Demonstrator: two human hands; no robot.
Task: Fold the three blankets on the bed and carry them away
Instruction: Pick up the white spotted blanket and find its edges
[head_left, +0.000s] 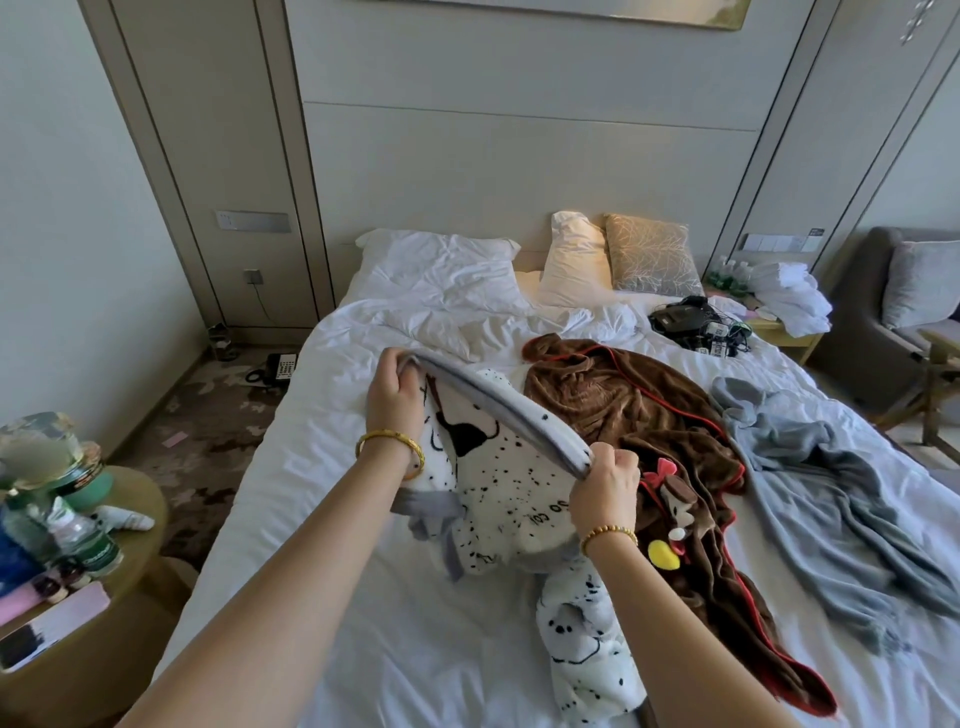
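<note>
Both hands clamp the grey-backed edge of the white, black-spotted fleece blanket (498, 499), lifted over the white-sheeted bed (291, 467): the left hand (392, 395) toward the headboard end, the right hand (605, 486) nearer the foot. Its tail trails toward the foot, touching the crumpled brown plush blanket (639, 410); lifting could drag that along. The pale blue blanket (821, 478) lies beyond the brown one.

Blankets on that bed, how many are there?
3. The white spotted fleece blanket held in both hands, the crumpled brown plush blanket mid-bed, and the grey-blue knit blanket at right. None seems hidden.
</note>
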